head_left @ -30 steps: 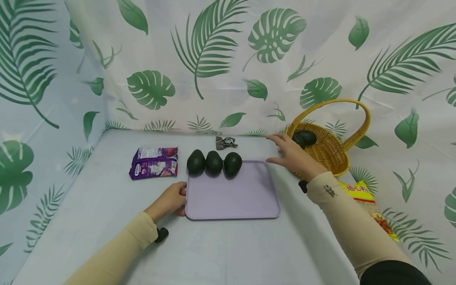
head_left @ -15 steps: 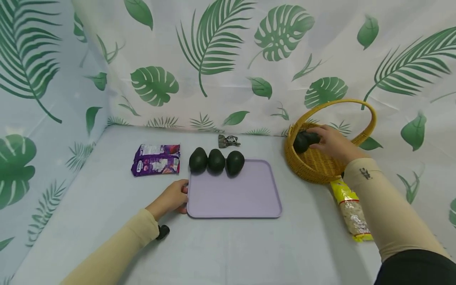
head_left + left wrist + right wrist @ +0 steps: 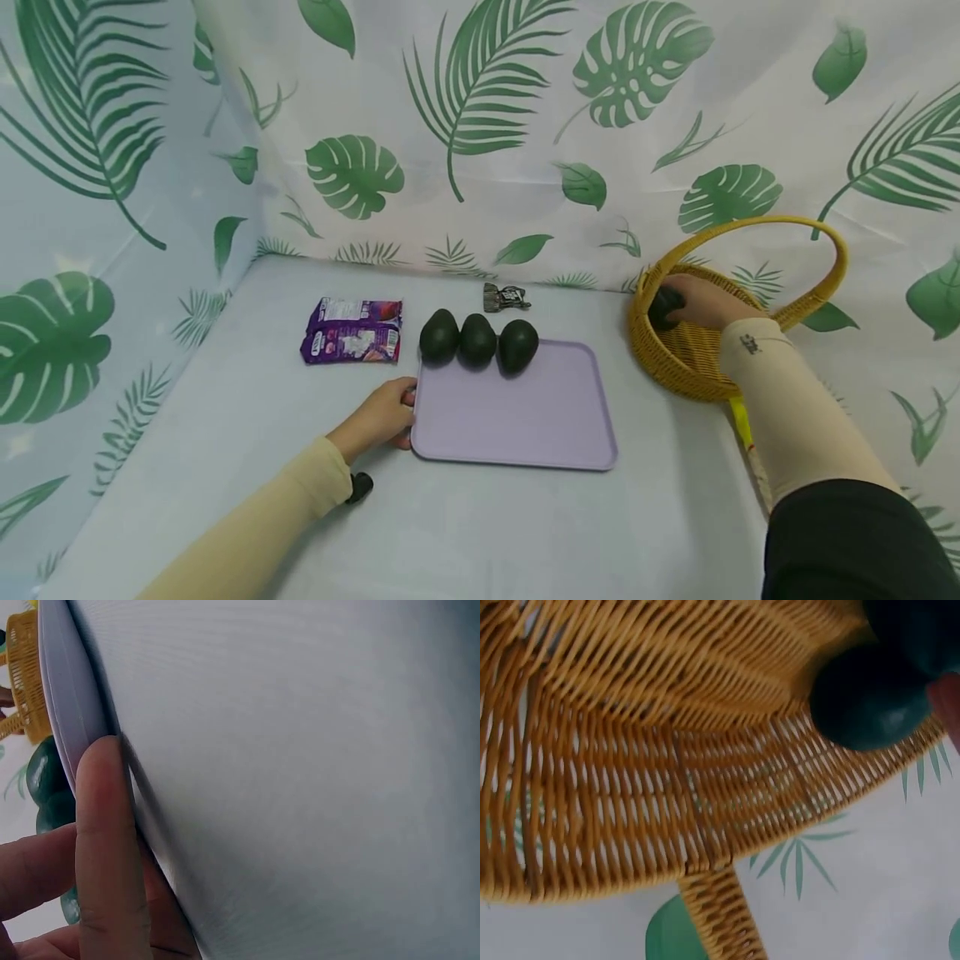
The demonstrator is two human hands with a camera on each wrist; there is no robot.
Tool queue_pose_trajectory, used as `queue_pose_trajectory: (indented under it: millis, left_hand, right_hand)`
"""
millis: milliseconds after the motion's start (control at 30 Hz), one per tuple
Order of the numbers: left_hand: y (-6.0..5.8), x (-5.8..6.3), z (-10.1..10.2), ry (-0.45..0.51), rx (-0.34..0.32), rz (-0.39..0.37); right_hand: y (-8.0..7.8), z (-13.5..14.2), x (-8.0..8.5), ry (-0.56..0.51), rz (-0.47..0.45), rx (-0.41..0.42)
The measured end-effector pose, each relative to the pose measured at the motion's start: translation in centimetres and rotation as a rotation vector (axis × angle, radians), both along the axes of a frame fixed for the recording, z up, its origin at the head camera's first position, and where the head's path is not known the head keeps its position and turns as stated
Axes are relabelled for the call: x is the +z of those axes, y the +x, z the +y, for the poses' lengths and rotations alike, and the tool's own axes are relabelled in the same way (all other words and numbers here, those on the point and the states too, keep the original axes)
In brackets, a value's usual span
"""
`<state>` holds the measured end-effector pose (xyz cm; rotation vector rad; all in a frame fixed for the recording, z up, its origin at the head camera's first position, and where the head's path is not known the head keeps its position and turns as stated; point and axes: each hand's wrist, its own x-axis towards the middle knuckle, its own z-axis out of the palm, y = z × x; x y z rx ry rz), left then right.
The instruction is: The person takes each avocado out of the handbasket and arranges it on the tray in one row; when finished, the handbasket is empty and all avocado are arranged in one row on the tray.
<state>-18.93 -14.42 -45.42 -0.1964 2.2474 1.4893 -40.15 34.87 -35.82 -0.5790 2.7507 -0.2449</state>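
Note:
My left hand [image 3: 381,417] holds the left edge of a lilac tray [image 3: 517,425]; in the left wrist view a finger [image 3: 112,840] lies along its rim. Three dark green avocados stand in a row by the tray's far left edge: a left one [image 3: 439,337], a middle one [image 3: 477,340] and a right one [image 3: 517,346]. Inside the yellow wicker basket [image 3: 675,371], my right hand [image 3: 705,302] grips a dark avocado [image 3: 664,307]. The right wrist view shows a fingertip touching dark avocados [image 3: 870,701] against the basket wall; most of that hand is out of that view.
Two purple snack packets [image 3: 352,332] lie left of the tray. A small dark wrapped item [image 3: 506,297] lies behind it. A yellow-ended food bag [image 3: 741,423] is partly hidden under the right forearm. The basket's tall handle [image 3: 836,267] arches over it.
My right hand has moved from beside the tray's right end into the basket and onto an avocado. My left hand stays at the tray's edge. The head view has shifted slightly.

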Motion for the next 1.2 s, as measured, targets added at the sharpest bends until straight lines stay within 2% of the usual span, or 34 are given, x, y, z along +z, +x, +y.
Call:
queue_pose_trajectory:
  millis: [200,400,567,800,1200]
  left_hand:
    - [0.0,0.1,0.0,-0.029,-0.005,-0.006]
    - [0.0,0.4,-0.1,-0.026,-0.007,0.004]
    - [0.0,0.4,0.0,-0.009,0.000,0.002]
    - [-0.1,0.3,0.2,-0.008,0.003,-0.010]
    - [0.1,0.4,0.2,-0.010,-0.001,0.000]
  right_hand:
    - [-0.1,-0.4,-0.8,0.017,-0.078,-0.042]
    - [-0.1,0.0,-1.2,0.042,-0.147,-0.041]
    - [0.2,0.2,-1.2,0.058,-0.176,-0.097]
    - [0.4,0.4,-1.4,0.063,-0.160,-0.107]
    - [1.0,0.3,-0.3,0.028,-0.099,-0.078]
